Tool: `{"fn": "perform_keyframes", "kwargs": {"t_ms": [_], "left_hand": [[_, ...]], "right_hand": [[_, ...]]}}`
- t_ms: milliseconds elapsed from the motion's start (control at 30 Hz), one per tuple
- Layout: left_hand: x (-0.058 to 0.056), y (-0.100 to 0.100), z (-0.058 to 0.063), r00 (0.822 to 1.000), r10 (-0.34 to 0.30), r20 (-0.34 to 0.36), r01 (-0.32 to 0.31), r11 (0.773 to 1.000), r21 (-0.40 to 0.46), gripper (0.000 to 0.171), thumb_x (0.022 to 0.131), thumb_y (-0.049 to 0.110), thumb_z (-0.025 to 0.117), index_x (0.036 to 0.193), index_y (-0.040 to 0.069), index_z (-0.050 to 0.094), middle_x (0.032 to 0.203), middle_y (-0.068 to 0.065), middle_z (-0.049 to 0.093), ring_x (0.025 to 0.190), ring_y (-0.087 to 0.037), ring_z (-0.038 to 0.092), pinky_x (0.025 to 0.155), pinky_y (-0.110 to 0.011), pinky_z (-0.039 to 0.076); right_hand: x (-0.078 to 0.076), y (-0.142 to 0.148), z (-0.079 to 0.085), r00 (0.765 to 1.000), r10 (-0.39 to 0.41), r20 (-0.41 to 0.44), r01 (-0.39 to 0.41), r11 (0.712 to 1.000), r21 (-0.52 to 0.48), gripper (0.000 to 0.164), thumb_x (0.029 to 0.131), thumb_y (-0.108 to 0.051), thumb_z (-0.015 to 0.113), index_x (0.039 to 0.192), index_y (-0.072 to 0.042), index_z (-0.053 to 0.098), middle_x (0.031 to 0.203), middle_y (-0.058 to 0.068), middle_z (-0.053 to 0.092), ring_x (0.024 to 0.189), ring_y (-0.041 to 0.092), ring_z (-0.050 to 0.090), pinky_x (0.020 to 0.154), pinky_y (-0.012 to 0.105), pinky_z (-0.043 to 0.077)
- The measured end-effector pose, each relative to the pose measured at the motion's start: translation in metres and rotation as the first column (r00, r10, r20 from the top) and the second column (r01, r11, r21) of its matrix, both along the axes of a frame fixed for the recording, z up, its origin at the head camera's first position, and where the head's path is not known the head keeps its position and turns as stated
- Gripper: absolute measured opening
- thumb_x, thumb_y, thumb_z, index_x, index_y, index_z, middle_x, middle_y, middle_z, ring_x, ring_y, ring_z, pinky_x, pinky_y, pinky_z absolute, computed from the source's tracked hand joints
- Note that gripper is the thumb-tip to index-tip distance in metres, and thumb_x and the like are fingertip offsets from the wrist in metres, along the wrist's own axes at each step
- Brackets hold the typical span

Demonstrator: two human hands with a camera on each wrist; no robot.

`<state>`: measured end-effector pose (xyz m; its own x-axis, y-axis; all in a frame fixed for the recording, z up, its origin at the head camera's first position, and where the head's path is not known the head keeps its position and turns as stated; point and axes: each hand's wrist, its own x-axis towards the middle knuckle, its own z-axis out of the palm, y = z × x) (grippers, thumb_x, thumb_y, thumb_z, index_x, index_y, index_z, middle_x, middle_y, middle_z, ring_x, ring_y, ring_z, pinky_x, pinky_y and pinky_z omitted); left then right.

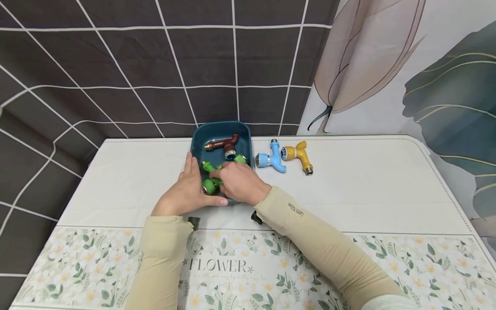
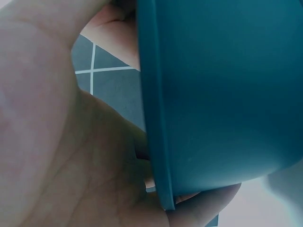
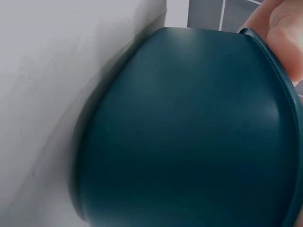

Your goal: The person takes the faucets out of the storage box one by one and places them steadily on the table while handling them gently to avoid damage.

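Note:
A dark teal plastic tub [image 1: 221, 126] stands at the back of the table. In it lie a brown tap [image 1: 222, 144] and a green tap [image 1: 208, 165] with a green ribbed knob; a second green tap [image 1: 241, 159] shows partly at the right wall. My right hand [image 1: 242, 183] reaches over the front right rim and grips the nearer green tap, its fingertips partly hidden behind the knuckles. Along the tub's left rim lies my left hand [image 1: 187, 189], fingers straight and thumb stretched over the front rim. The left wrist view shows its palm against the tub's rim [image 2: 158, 118].
Right of the tub lie a light blue tap [image 1: 276, 158] and a yellow tap [image 1: 300, 156]. A dark tile-patterned cloth [image 1: 201, 64] hangs behind the table. The front of the table is covered with a flower-printed cloth [image 1: 97, 267].

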<state>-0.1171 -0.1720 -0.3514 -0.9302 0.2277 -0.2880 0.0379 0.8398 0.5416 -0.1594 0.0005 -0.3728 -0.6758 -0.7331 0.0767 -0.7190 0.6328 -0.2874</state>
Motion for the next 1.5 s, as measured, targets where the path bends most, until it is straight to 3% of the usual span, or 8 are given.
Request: {"fn": "perform_keyframes", "kwargs": {"t_ms": [667,1167,1500], "left_hand": [[0.0,0.001,0.0,1.0,0.009,-0.009,-0.009,1.0,-0.006,0.141,0.075,0.057,0.083,0.155,-0.006,-0.015,0.162,-0.024,-0.023,0.149,-0.052,0.005,0.111,-0.061,0.03],[0.0,0.002,0.0,1.0,0.02,0.011,-0.02,1.0,-0.014,0.142,0.075,0.059,0.083,0.155,-0.006,-0.014,0.162,-0.023,-0.024,0.148,-0.053,0.007,0.11,-0.063,0.031],[-0.001,0.002,0.001,1.0,0.013,0.015,-0.012,0.999,-0.037,0.142,0.074,0.061,0.082,0.155,-0.008,-0.013,0.162,-0.022,-0.025,0.15,-0.05,0.003,0.112,-0.061,0.029]], "right_hand": [[0.004,0.013,0.007,0.997,-0.032,-0.074,0.03,0.999,-0.03,0.037,0.09,-0.007,0.067,0.126,-0.012,0.072,0.106,0.009,0.071,0.086,0.017,0.065,0.066,0.029,0.055],[0.006,0.022,0.011,0.995,-0.039,-0.095,0.031,0.996,-0.086,0.034,0.093,-0.011,0.069,0.127,-0.011,0.07,0.107,0.01,0.07,0.086,0.018,0.064,0.07,0.03,0.055],[0.009,0.03,0.015,0.996,-0.049,-0.081,0.037,0.989,-0.147,0.034,0.093,-0.011,0.071,0.127,-0.01,0.07,0.114,0.012,0.069,0.097,0.022,0.067,0.078,0.033,0.057]]}}
